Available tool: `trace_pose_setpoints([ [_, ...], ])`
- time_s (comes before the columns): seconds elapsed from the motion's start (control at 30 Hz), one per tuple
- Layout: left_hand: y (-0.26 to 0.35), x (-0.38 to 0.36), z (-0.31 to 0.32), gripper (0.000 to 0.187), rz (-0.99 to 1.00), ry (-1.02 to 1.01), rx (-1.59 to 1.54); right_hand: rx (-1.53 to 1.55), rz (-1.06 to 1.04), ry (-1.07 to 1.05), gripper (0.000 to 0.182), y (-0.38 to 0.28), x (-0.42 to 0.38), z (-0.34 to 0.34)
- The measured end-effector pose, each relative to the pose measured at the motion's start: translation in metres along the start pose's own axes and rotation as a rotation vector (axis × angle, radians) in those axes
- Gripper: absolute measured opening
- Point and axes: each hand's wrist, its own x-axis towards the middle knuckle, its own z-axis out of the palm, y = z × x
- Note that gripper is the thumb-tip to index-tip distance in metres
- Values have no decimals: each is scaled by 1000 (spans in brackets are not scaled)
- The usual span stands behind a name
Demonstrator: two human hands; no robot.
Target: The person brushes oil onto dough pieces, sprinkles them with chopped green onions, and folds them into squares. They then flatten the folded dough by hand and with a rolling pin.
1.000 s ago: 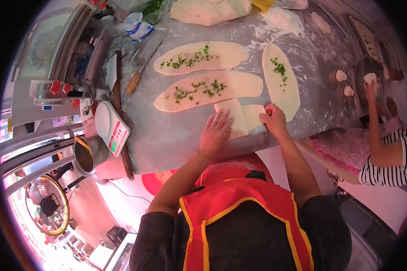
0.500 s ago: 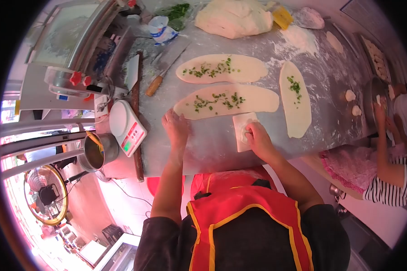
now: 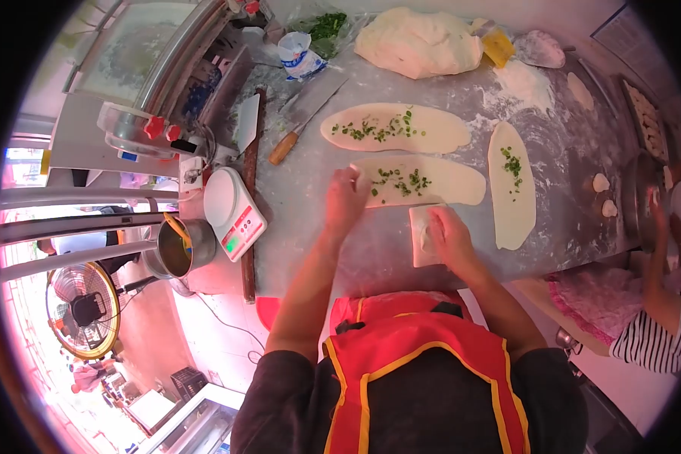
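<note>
My left hand pinches the left end of the lower dough strip, which is folded inward there. Chopped green onion lies along its middle. With curled fingers, my right hand grips the right side of a small folded dough piece just below that strip; its fingertips are partly hidden. Behind lies a second long dough strip, also sprinkled with green onion. A third dough strip points towards me on the right.
A big dough mound and loose flour are at the back. Left are a wooden-handled knife, a rolling pin, a scale and a metal pot. A co-worker's hand works at far right.
My left hand has moved right, bringing the lower strip's left end inward over some of the green onion. My right hand has stayed by the folded dough piece. The view has shifted slightly.
</note>
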Motion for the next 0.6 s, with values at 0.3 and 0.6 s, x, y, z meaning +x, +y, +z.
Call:
trace_pose_setpoints([
  [0.3,-6,1,17,18,6,112,52,-596,-461,-153,67,-8,64,66],
  [0.6,-13,20,13,28,-268,-100,256,-407,-328,-110,51,-14,70,66],
])
